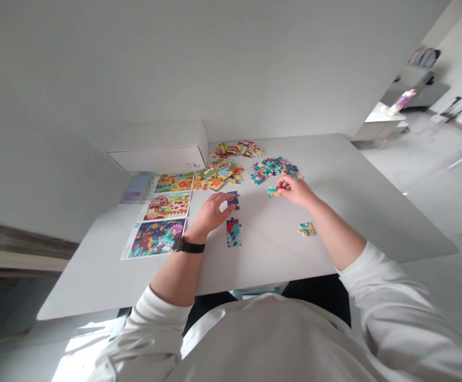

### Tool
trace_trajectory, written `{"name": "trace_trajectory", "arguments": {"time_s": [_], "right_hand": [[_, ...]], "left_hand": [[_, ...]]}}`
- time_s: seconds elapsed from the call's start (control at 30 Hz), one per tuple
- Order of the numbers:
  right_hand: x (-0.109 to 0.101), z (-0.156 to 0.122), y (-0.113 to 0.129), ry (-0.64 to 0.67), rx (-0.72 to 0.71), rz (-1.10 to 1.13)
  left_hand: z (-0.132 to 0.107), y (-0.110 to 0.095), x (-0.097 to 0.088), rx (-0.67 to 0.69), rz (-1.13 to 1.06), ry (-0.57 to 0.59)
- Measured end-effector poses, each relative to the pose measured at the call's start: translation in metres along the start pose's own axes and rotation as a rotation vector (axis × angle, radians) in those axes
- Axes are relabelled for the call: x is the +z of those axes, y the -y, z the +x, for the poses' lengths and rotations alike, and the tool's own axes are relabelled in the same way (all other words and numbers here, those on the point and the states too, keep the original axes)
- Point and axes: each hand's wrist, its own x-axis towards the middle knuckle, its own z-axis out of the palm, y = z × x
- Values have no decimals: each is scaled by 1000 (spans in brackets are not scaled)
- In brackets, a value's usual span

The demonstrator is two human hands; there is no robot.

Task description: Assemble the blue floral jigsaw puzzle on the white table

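Note:
My left hand (210,213) pinches a dark blue jigsaw piece (234,200) at its fingertips, just above a joined strip of blue, red and teal pieces (234,233) lying on the table. My right hand (295,192) grips a small teal and orange piece (272,192) between finger and thumb. To the lower right lies a small joined group of pieces (307,229). Loose pieces lie in several heaps (218,176) (272,170) (236,149) beyond my hands. A black watch (188,245) circles my left wrist.
Several printed picture sheets (157,237) lie along the left side of the white table (294,239). A white box (159,146) stands at the far left corner. A pixelated patch (137,188) covers something next to the sheets. The table's edges drop to a tiled floor (433,185).

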Motion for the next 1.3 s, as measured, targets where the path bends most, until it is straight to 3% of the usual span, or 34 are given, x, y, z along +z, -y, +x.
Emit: {"name": "trace_trajectory", "arguments": {"time_s": [0.13,0.23,0.33,0.5,0.6,0.73,0.93,1.13,1.3], "right_hand": [[-9,-19,11,-47,82,427],[-3,-28,15,-90,152,615],[7,-29,13,-104,194,663],[17,-26,10,-94,234,692],[19,-28,14,-57,237,687],[25,-35,23,39,183,657],[35,-41,28,120,145,638],[19,-39,21,153,222,758],[5,-37,10,119,260,701]], "left_hand": [[0,-4,1,12,9,-9],[0,-12,-2,-25,1,-19],[0,-23,-10,-147,-34,-56],[4,-52,-24,-303,-153,-235],[11,-75,-21,-288,-221,-186],[16,-95,3,-267,-311,-82],[10,-89,39,-277,-337,77],[5,-81,40,-373,-483,81],[5,-80,41,-488,-692,105]]}}
